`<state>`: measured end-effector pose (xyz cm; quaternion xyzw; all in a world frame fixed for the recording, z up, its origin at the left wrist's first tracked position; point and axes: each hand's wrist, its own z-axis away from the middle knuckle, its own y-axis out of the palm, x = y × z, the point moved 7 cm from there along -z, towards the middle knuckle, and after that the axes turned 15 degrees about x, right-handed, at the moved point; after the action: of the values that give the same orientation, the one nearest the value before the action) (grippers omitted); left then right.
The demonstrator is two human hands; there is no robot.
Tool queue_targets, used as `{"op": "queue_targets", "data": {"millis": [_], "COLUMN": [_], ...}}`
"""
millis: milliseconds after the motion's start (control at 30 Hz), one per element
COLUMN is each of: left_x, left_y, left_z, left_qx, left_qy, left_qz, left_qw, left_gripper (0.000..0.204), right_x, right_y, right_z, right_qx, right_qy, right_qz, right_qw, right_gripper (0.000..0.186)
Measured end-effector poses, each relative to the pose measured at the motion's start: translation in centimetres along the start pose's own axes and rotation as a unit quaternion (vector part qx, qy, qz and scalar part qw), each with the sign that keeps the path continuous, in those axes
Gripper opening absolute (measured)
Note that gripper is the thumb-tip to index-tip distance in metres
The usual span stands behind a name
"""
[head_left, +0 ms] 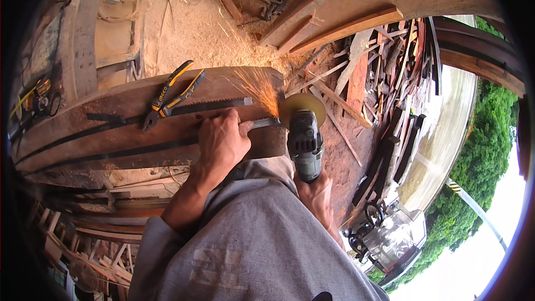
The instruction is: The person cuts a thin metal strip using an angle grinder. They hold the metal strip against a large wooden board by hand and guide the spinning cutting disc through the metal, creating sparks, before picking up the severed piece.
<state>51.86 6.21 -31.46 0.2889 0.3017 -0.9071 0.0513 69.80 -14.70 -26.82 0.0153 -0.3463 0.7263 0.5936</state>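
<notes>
**Grinder on a metal strip, sparks flying**

Left hand (pixel 222 140) is closed down on a flat metal strip (pixel 262 124), pinning it to the plank worktop (pixel 111 134). Right hand (pixel 316 195) is wrapped tight round the green angle grinder (pixel 304 142), whose disc (pixel 302 106) meets the strip's end, sparks (pixel 257 86) spraying toward 11 o'clock. Pliers (pixel 170 96) and a saw blade (pixel 217 104) lie just beyond the left hand, at 11 o'clock.
</notes>
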Motion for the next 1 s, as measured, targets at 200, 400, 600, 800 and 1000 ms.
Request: {"op": "queue_targets", "data": {"millis": [200,400,600,800,1000], "left_x": [0.1,0.2,0.0,-0.2,0.3], "left_y": [-0.1,0.1,0.1,-0.1,0.0], "left_z": [0.3,0.1,0.2,0.1,0.2], "left_qx": [-0.039,-0.039,-0.044,-0.050,-0.041], "left_qy": [0.028,0.028,0.031,0.033,0.020], "left_qz": [0.015,0.013,0.012,0.008,0.011], "left_qw": [0.999,0.999,0.998,0.998,0.999], "left_gripper": [0.025,0.026,0.025,0.025,0.026], "right_x": [0.1,-0.3,-1.2,-4.5,-0.7], "right_y": [0.1,0.1,0.5,1.7,0.3], "right_z": [0.0,-0.4,-0.2,-1.0,-0.6], "right_qx": [-0.012,-0.014,-0.004,-0.024,-0.006], "right_qy": [-0.019,-0.014,-0.013,-0.051,-0.021], "right_qz": [0.001,0.008,0.014,-0.064,-0.008], "right_qw": [1.000,1.000,1.000,0.996,1.000], "right_gripper": [0.034,0.038,0.037,0.035,0.035]}}
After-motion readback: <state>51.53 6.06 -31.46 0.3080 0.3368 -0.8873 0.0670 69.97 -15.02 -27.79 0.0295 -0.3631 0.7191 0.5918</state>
